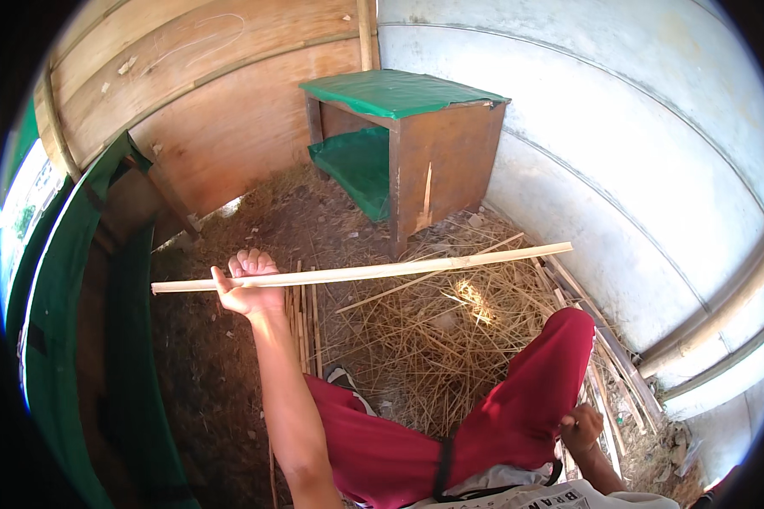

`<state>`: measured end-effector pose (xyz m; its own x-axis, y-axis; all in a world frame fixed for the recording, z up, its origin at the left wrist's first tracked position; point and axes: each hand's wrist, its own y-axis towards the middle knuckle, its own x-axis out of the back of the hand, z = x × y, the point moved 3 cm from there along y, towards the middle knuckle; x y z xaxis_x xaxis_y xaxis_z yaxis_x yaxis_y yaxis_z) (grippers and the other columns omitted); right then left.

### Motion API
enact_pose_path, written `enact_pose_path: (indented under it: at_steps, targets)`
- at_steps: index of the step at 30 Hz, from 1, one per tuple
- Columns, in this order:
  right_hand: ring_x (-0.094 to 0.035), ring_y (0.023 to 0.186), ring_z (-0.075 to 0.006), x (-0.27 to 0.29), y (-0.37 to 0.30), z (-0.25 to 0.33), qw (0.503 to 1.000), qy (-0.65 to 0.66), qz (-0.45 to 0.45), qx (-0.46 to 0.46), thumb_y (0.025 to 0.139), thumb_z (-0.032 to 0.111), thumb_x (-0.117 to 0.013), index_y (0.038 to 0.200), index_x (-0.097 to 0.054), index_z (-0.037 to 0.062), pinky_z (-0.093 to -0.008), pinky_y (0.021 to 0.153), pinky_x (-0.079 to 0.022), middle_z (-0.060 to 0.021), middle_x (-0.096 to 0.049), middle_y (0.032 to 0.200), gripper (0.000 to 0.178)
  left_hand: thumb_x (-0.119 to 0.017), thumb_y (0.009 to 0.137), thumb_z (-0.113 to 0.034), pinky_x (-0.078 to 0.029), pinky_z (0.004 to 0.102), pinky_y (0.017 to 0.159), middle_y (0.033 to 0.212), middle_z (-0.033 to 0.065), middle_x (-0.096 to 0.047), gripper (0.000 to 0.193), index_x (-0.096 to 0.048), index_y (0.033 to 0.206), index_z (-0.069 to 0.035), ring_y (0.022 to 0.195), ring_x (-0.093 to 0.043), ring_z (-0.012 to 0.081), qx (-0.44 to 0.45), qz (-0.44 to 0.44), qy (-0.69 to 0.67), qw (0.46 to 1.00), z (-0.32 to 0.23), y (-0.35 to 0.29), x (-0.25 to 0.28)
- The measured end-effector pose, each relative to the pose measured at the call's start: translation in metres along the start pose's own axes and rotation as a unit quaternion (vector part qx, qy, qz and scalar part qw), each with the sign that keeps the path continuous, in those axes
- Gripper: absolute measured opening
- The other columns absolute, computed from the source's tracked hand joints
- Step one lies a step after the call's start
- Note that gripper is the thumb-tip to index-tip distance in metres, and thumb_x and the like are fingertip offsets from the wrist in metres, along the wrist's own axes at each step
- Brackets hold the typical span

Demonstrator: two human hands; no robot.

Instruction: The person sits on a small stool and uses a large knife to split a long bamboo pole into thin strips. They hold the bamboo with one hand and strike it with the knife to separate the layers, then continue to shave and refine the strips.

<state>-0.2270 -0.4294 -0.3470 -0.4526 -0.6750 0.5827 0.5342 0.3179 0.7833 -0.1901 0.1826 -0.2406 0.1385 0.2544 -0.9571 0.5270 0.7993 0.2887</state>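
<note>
A long pale bamboo strip point(399, 269) lies level across the middle of the view, its far ends free on both sides. My left hand point(253, 284) grips it near its left end, thumb and curled fingers around it. Beside my right thigh, low on the right, my right hand point(581, 427) is closed. Whatever its fingers hold, if anything, is hidden. My legs in dark red trousers point(530, 386) are bent below the strip.
Bamboo shavings point(433, 348) cover the ground ahead. Thin strips point(301, 327) lie beside my left forearm, and longer poles point(615, 365) along the right wall. A wooden cabinet with a green top point(407, 92) stands ahead; green-covered shelving point(55, 373) lines the left.
</note>
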Motion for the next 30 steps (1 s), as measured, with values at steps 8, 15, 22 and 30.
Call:
enact_pose_path:
  at_steps: [8,15,22,30]
  targets:
    - [-0.048,0.043,-0.0109,-0.011,0.130,-0.052,0.899,0.240,0.035,-0.366,0.100,0.033,-0.053,0.072,-0.061,0.0013,-0.0256,0.040,-0.034,-0.0028,-0.053,0.056,0.043,-0.053,0.093,-0.039,-0.034,0.0307,0.057,0.068,0.0053,-0.037,0.044,-0.034,0.066,-0.011,0.062,-0.037,0.0183,-0.016,0.006,0.017,1.000,0.008,0.002,0.004]
    - [-0.033,0.041,-0.0035,-0.142,0.232,0.002,0.649,0.503,0.314,-0.476,0.093,0.060,-0.055,0.109,-0.064,-0.0090,-0.0205,0.037,-0.027,-0.0114,-0.067,0.076,0.071,-0.054,0.093,-0.044,-0.035,0.0301,0.057,0.066,0.0047,-0.040,0.046,-0.037,0.066,-0.011,0.060,-0.038,0.0174,-0.014,0.020,0.026,0.999,0.025,0.005,0.005]
    - [-0.038,0.044,-0.0049,-0.237,0.251,0.008,0.555,0.623,0.166,-0.525,0.096,0.032,-0.060,0.106,-0.056,-0.0008,-0.0207,0.038,-0.031,-0.0102,-0.068,0.086,0.034,-0.052,0.095,-0.044,-0.039,0.0325,0.061,0.074,0.0062,-0.042,0.042,-0.040,0.075,-0.010,0.064,-0.040,0.0178,0.033,-0.052,0.129,0.990,0.028,0.015,0.026]
    - [-0.038,0.042,-0.0040,-0.231,0.259,-0.035,0.601,0.621,0.030,-0.503,0.097,0.024,-0.059,0.107,-0.063,-0.0003,-0.0195,0.036,-0.028,-0.0082,-0.068,0.082,0.027,-0.076,0.080,-0.043,-0.032,0.0562,0.103,0.130,0.0196,-0.025,0.087,-0.020,0.136,-0.005,0.120,-0.037,0.0296,-0.047,-0.317,0.590,0.741,0.085,-0.019,0.018]
